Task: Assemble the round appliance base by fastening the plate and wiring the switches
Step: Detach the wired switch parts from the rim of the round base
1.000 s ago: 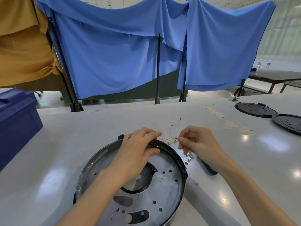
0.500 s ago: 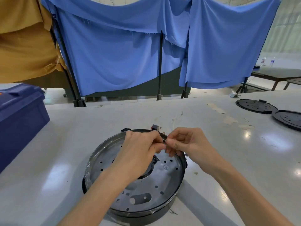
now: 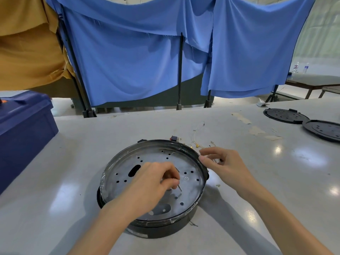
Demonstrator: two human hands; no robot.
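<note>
The round black base point(image 3: 165, 230) sits low centre on the bench point(image 3: 55, 181), with the perforated metal plate point(image 3: 152, 159) inside it. My left grip point(image 3: 154, 181) pinches a thin metal pin point(image 3: 179, 188) over the plate. My right grip point(image 3: 228, 164) curls at the right rim; I cannot tell whether it holds anything. A switch point(image 3: 173, 138) and wires point(image 3: 196, 142) lie just behind.

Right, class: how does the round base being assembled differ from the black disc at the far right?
The round base is tall-walled, holding a silvery plate; the black disc lies flat, all dark. The left hand pinches a thin piece over the base; the disc lies untouched. Both are round, with holes.
</note>
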